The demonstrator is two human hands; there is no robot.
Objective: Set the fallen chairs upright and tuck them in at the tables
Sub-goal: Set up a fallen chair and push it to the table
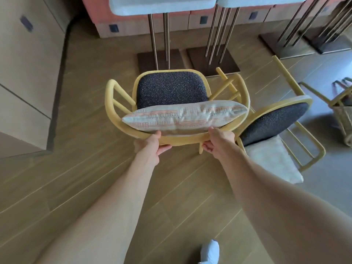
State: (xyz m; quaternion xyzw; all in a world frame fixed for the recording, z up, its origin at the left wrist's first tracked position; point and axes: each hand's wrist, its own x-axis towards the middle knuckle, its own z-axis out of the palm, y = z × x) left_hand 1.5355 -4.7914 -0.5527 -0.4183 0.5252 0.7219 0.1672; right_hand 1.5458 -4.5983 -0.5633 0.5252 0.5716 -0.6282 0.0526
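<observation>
At the table (162,4) at 12 o'clock: left hand (150,145) and right hand (219,141), fingers curled round the upright chair (118,103) back rail, should push straight, clearing the fallen chair (274,121) at 3 o'clock.

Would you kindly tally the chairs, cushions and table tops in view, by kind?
Yellow chairs: 2, upright chair gripped by left hand and right hand, fallen chair
Cushions: 2, striped cushion, white cushion
Table tops: 2, left top, right top
Total: 6
</observation>
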